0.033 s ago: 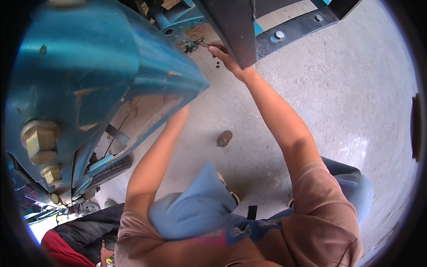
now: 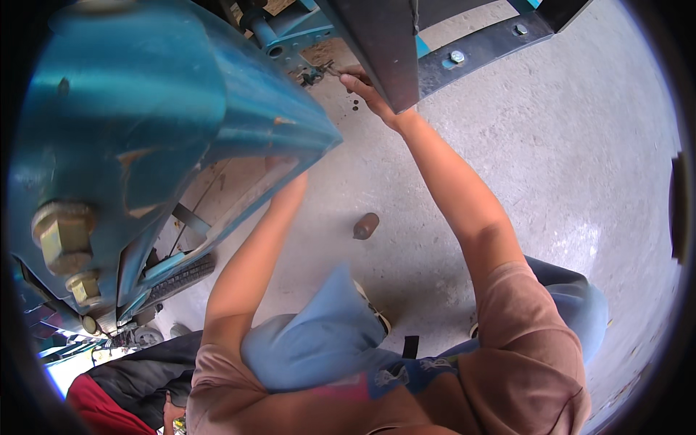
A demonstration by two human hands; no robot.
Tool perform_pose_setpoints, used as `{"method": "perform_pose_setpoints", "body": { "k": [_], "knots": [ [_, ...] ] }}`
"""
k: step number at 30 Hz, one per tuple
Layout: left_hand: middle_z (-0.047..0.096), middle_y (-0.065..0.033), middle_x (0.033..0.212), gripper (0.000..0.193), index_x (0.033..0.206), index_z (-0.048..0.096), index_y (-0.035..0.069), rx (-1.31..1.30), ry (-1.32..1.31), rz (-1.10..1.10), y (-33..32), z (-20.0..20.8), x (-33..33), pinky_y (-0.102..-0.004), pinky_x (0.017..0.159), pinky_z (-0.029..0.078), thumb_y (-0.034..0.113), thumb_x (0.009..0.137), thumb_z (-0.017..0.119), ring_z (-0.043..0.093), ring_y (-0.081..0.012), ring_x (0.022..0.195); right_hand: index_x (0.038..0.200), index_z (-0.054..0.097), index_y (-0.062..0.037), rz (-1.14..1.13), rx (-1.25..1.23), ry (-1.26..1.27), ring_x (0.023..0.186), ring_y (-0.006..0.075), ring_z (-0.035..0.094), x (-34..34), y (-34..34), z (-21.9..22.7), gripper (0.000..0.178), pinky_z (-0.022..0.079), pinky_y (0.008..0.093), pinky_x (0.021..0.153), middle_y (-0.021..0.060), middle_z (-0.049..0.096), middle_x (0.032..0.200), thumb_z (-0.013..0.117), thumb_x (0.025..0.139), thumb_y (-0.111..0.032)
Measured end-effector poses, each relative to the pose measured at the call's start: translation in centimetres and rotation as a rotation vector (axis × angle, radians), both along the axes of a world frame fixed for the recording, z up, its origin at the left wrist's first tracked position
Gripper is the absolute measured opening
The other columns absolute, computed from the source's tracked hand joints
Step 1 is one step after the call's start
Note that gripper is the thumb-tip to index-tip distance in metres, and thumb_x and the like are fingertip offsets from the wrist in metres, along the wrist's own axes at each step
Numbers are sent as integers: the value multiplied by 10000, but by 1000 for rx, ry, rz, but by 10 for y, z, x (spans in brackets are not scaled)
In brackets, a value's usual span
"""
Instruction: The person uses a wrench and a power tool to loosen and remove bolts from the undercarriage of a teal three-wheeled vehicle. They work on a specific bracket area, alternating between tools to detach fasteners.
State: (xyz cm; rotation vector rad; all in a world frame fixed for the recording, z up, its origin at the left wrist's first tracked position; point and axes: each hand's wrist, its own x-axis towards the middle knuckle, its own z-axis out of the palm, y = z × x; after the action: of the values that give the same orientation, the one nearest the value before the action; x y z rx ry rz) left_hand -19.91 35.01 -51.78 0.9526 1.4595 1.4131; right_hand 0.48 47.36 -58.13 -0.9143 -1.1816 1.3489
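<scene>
My right hand (image 2: 366,93) reaches forward beside a dark metal upright (image 2: 384,51). Its fingers are closed on a thin metal piece (image 2: 333,70), too small to name, whose far end meets a small dark fitting (image 2: 313,75) by a teal bracket (image 2: 301,61). Part of this hand is hidden behind the upright. On the left, my left forearm (image 2: 254,246) goes up behind a large teal metal body (image 2: 159,94). That body covers my left hand, so its fingers do not show.
A brown cylindrical object (image 2: 366,225) lies on the concrete floor (image 2: 565,167) between my arms. Large bolts (image 2: 64,235) stick out of the teal body. A tyre (image 2: 181,279) shows below it. Another person's dark-clothed leg (image 2: 145,384) is at the lower left.
</scene>
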Motion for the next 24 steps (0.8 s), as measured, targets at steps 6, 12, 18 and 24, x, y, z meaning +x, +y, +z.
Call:
{"method": "perform_pose_setpoints", "body": {
  "k": [6,12,18,24],
  "knots": [
    [583,2,791,326,902,622,56,-64,10,-4,-4,-6,-12,-258,633,334,345,1038,552,438,-71,667,1177,703,-9,158,-22,31,920,137,622,10,15,1,364,500,285,828,70,705,954,696,955,-297],
    [534,3,741,334,876,573,68,-245,401,-81,-10,53,33,-259,618,314,352,1048,529,410,-72,659,1206,699,-18,235,-140,248,890,133,606,8,11,1,410,491,276,825,57,696,939,724,929,-319],
    [515,14,704,359,894,604,59,-267,370,-98,-12,44,34,-250,622,311,383,1037,543,379,-65,652,1205,700,-13,181,-99,184,827,129,583,7,6,-3,412,493,274,785,44,684,905,730,926,-314],
    [531,11,699,387,933,626,42,-285,378,-90,-15,52,44,-243,639,316,411,1025,552,389,-62,660,1163,692,41,205,-102,171,765,107,539,13,-1,32,399,464,258,704,29,641,832,717,939,-289]
  ]
}}
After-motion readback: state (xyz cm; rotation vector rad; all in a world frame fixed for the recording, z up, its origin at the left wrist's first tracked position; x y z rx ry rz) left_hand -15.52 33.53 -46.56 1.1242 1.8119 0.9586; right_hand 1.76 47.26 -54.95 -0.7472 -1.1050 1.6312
